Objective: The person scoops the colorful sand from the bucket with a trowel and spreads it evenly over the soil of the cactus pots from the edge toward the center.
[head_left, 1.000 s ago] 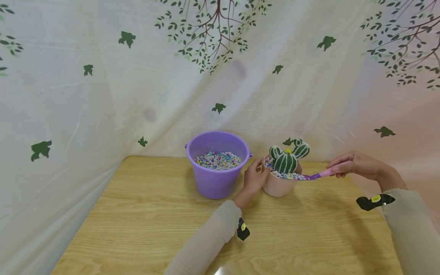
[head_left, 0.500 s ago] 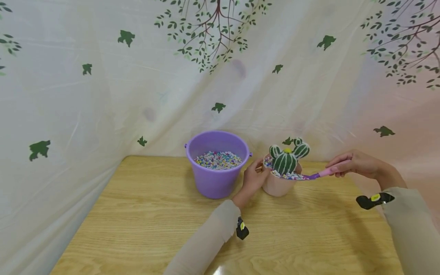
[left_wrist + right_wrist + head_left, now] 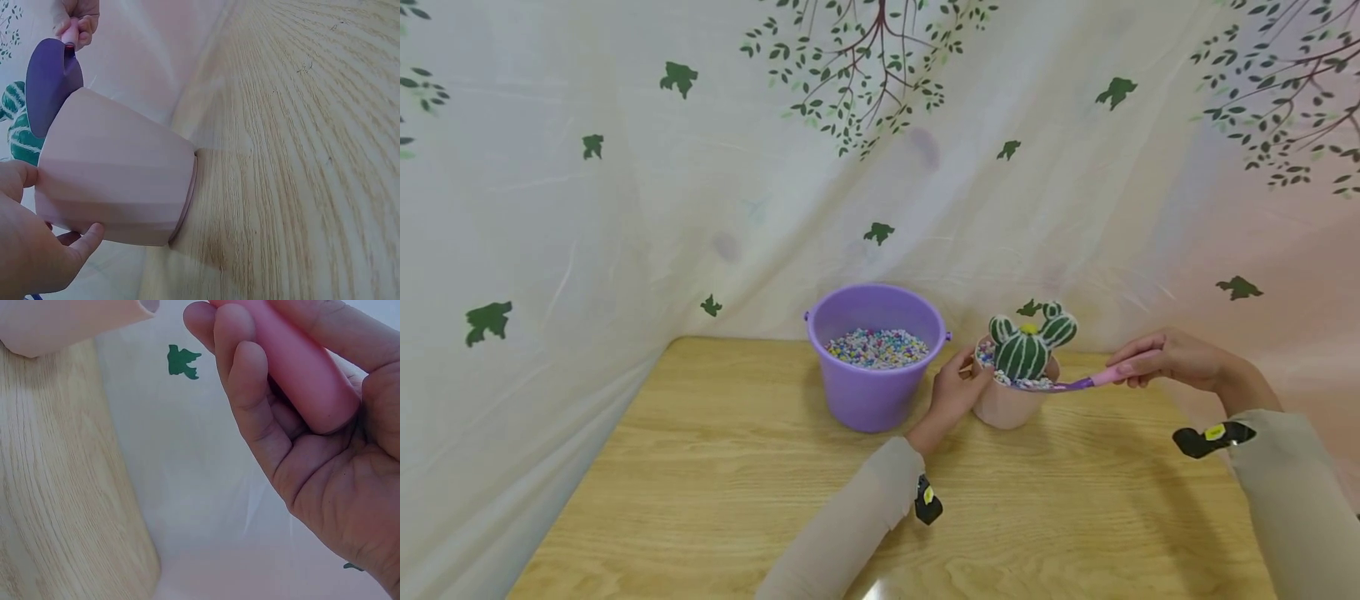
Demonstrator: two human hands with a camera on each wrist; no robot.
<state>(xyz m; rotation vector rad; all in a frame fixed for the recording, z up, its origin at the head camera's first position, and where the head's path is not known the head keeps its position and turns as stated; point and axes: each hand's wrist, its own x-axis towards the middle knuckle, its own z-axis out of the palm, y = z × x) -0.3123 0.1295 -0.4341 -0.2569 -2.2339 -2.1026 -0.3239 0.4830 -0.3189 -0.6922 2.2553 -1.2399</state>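
My left hand (image 3: 955, 392) grips the side of a pale pink flowerpot (image 3: 1006, 410), thumb near its rim and fingertips against its wall in the left wrist view. Out of the pot rises a green-and-white striped knitted-looking cactus (image 3: 1021, 358) with a yellow top. Small multicoloured beads (image 3: 985, 355) lie around it. My right hand (image 3: 1187, 358) holds a small trowel by its pink handle (image 3: 312, 369). The purple trowel blade (image 3: 53, 84) overlaps the near right rim of the pot, and some beads lie between it and the cactus.
A purple bucket (image 3: 868, 396) part-filled with the same kind of beads (image 3: 878, 348) stands left of the pot. Both stand toward the back of the wooden table (image 3: 715, 467). A white curtain (image 3: 760, 200) printed with leaves hangs right behind.
Fewer beads show on the trowel blade, and more of its purple surface is visible. The right hand has shifted slightly left. The left hand and pot stay in place.
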